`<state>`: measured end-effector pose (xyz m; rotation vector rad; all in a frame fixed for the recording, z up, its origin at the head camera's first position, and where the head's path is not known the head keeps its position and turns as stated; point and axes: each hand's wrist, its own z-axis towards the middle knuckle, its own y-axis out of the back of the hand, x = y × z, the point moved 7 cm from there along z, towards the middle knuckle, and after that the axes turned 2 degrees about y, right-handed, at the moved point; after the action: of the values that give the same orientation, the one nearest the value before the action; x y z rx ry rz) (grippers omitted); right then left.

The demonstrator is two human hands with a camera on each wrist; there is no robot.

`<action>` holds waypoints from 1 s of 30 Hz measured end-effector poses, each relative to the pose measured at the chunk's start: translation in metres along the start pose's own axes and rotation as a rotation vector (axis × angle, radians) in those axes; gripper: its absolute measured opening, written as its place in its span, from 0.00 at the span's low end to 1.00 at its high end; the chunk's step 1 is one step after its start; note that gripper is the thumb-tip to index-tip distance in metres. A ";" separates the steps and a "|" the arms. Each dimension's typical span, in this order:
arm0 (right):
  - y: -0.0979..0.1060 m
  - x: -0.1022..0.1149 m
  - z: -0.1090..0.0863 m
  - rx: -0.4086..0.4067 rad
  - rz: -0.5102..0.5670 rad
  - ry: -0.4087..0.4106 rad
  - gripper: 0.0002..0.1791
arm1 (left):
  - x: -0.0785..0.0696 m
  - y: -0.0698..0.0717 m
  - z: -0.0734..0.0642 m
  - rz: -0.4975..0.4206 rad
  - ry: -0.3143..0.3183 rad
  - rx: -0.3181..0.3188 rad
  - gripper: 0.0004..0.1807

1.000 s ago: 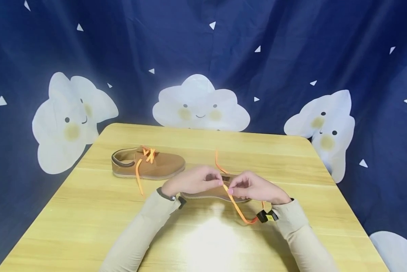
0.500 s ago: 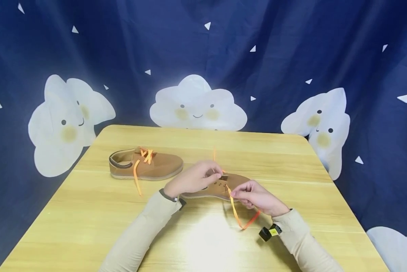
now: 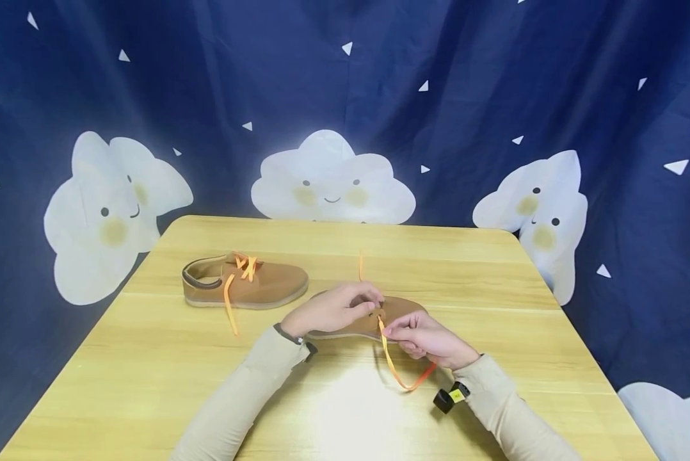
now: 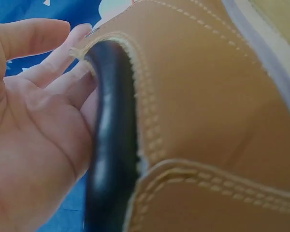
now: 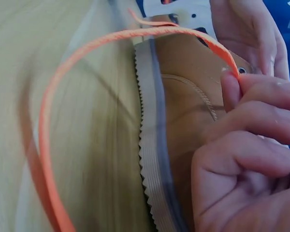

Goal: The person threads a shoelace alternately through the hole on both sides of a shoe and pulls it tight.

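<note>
A brown shoe [image 3: 405, 312] lies toe to the right under both hands. An orange shoelace [image 3: 388, 362] comes out at its near eyelet row. Just beyond that eyelet, my right hand [image 3: 431, 338] pinches the lace between thumb and fingertips; the rest loops down toward me. My left hand [image 3: 332, 310] is over the shoe's opening. In the left wrist view, its fingers reach inside, partly hidden behind the dark-lined collar [image 4: 111, 125], and the thumb stands apart from the leather. The right wrist view shows the pinched lace beside an eyelet [image 5: 241, 71].
Another brown shoe [image 3: 276, 282], with orange laces [image 3: 249, 267] crossed on it, stands to the left on the wooden table [image 3: 120, 371]. A loose lace end [image 3: 361, 266] sticks up behind the near shoe. A blue curtain [image 3: 322, 70] with clouds hangs beyond the table.
My left hand has let go of the lace and moved back over the shoe's opening. My right hand has drawn the lace toward me and to the right, and still pinches it.
</note>
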<state>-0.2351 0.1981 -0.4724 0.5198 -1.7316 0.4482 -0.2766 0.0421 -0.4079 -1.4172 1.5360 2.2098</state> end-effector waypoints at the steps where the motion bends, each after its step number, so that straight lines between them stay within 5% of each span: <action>1: 0.000 -0.001 0.001 -0.010 -0.004 -0.009 0.11 | 0.002 -0.001 0.000 -0.002 0.004 0.002 0.17; 17: 0.001 0.000 0.010 -0.084 -0.016 -0.012 0.11 | 0.013 -0.008 0.004 -0.012 0.060 0.023 0.16; 20: 0.007 0.004 0.009 -0.160 -0.110 0.007 0.13 | 0.013 -0.007 0.004 0.000 0.085 0.020 0.16; 25: 0.021 0.023 0.005 -0.341 -0.429 0.153 0.13 | 0.013 -0.006 0.004 -0.008 0.112 0.010 0.16; 30: 0.018 0.028 0.008 -0.288 -0.615 0.187 0.10 | 0.014 -0.005 0.006 -0.002 0.119 -0.012 0.16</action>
<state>-0.2567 0.2056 -0.4470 0.7367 -1.3393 -0.1840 -0.2852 0.0437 -0.4214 -1.5793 1.5581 2.1739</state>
